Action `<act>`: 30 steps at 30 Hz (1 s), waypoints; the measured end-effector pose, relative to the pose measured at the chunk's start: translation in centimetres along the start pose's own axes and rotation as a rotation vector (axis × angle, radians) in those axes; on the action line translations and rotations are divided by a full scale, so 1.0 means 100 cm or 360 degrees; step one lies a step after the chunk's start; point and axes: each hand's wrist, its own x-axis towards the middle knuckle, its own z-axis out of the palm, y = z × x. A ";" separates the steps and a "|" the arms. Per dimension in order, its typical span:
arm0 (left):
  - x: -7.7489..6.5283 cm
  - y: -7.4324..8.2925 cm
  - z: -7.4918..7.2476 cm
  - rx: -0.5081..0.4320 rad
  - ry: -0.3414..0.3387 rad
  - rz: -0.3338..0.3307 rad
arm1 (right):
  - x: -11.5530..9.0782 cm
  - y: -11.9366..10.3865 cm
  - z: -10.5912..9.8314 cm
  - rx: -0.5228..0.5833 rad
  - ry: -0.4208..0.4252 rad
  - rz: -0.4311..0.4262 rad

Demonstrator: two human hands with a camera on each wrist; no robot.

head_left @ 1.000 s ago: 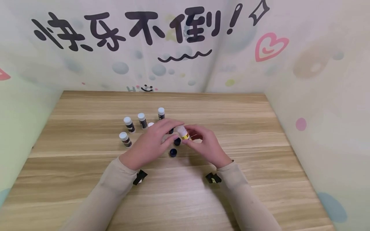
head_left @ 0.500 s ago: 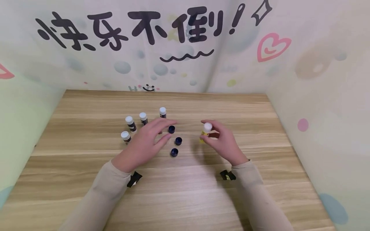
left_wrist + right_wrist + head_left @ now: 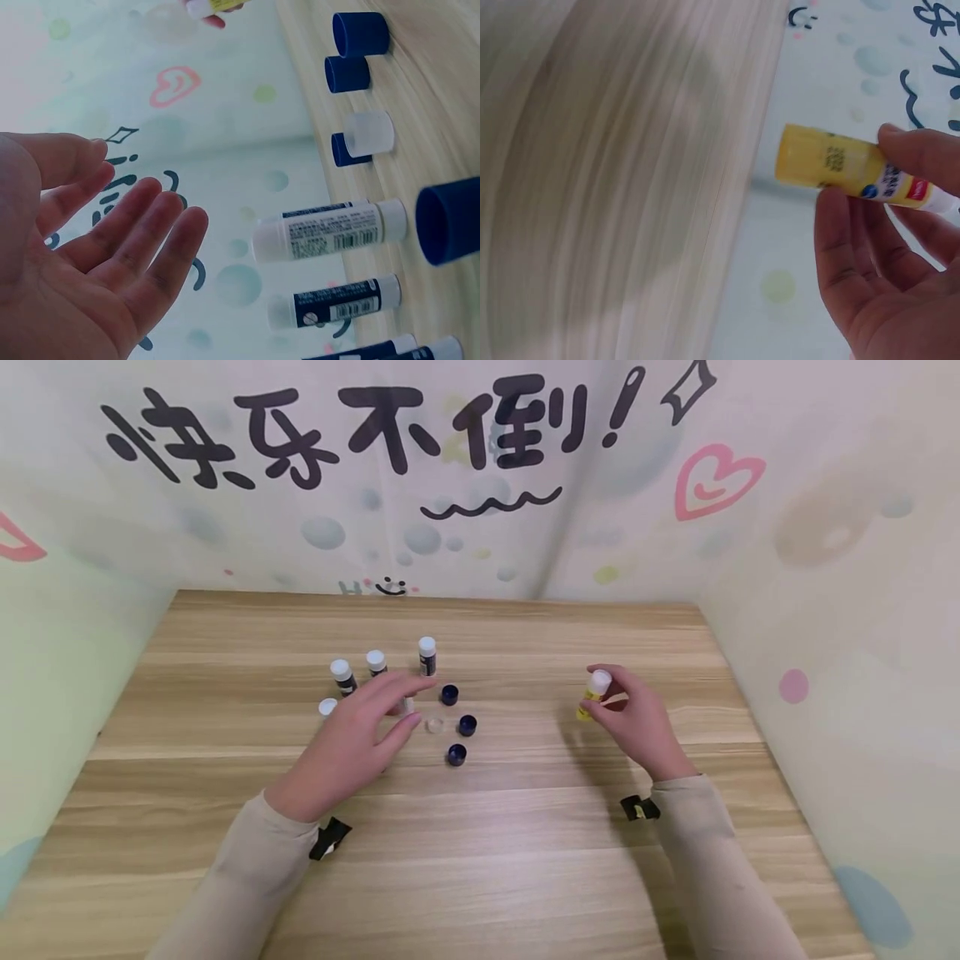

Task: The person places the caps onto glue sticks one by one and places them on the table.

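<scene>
Yellow tube (image 3: 844,165) now farther right (tilted), between right-hand fingers (image 3: 835,236).

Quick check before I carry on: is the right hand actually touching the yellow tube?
Touching. The right wrist view shows it: the right hand pinches the yellow tube, thumb on one side, fingers against the other.

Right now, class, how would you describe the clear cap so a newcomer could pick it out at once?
Start at the wooden table and find the left hand over it. In the head view, the clear cap lies just right of that hand. Unlike the three blue caps to its right, it is see-through.
</scene>
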 end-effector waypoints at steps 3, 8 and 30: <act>-0.004 -0.003 -0.002 -0.0002 0.0011 -0.0031 | 0.000 0.006 -0.006 -0.0033 0.0000 0.0018; -0.011 -0.008 -0.004 0.0021 0.0024 -0.0090 | 0.001 0.014 -0.011 -0.0041 0.0001 0.0011; -0.030 -0.026 -0.026 0.0080 0.0301 -0.0100 | 0.001 0.040 -0.016 -0.0132 -0.0040 0.0081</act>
